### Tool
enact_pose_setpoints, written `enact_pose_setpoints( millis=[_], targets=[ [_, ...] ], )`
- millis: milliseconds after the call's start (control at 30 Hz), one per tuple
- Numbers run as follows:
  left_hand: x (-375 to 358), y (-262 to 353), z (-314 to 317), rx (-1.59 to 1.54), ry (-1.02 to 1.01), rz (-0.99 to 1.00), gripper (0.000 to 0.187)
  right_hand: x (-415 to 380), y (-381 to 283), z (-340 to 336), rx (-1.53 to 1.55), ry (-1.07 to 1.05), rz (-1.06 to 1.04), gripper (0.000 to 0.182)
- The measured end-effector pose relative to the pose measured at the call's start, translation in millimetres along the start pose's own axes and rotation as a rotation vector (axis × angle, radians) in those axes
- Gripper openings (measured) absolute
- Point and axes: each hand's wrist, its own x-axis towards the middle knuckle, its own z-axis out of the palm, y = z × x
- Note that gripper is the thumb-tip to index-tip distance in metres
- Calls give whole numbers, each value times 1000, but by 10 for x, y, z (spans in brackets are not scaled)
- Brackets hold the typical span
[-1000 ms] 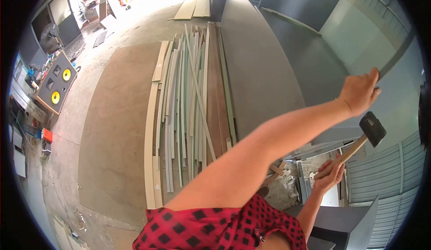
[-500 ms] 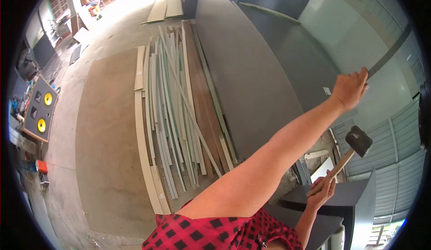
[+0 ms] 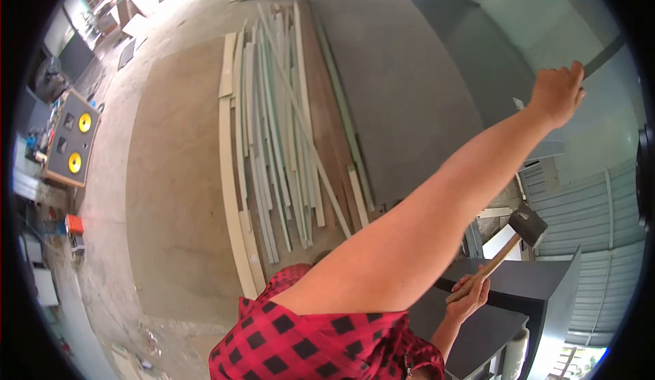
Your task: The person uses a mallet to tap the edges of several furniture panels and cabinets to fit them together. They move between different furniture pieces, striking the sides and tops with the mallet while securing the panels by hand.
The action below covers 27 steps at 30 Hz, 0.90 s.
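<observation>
My left hand (image 3: 558,95) reaches across to the upper right. Its fingers are curled at the end of a narrow dark board edge (image 3: 604,59) that runs along a pale upright panel (image 3: 573,15). How far they wrap round it is partly hidden. Lower down, my right hand (image 3: 471,297) grips the wooden handle of a mallet (image 3: 528,226) whose black head points up and to the right. The mallet head is apart from the boards around it. Below it stands a dark grey cabinet part (image 3: 525,278).
A large dark grey panel (image 3: 402,73) lies beside several long, thin strips (image 3: 273,134). Left of them is a brown sheet (image 3: 174,175) on the floor. A speaker box with yellow cones (image 3: 71,138) stands at far left, and a corrugated wall (image 3: 600,209) at right.
The view has shifted, so the strips and floor sit higher and slightly right. My left hand appears farther up and right; the mallet in my right hand is slightly lower and left.
</observation>
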Motion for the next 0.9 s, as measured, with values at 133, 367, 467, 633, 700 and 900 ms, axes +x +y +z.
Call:
enact_pose_setpoints(
  millis=[133,367,467,633,700,900],
  targets=[
    [-179,10,-64,-34,32,-100,34,-225,86,-4,13,-26,33,37],
    [-2738,-682,-1497,-27,-217,-283,47,-678,165,-155,-32,2,58,38],
    [-4457,-1028,-2786,220,-884,-631,44,-976,151,-322,-75,3,73,37],
    [-6602,-849,-5391,782,-1579,-1232,43,-1500,104,-492,-105,70,94,34],
    [-6778,-524,-6197,1012,-1630,-1537,44,-1753,55,-496,-88,96,96,33],
    [-7513,-14,-7331,837,-1340,-1763,54,-2497,-238,-228,-120,73,113,31]
  ],
)
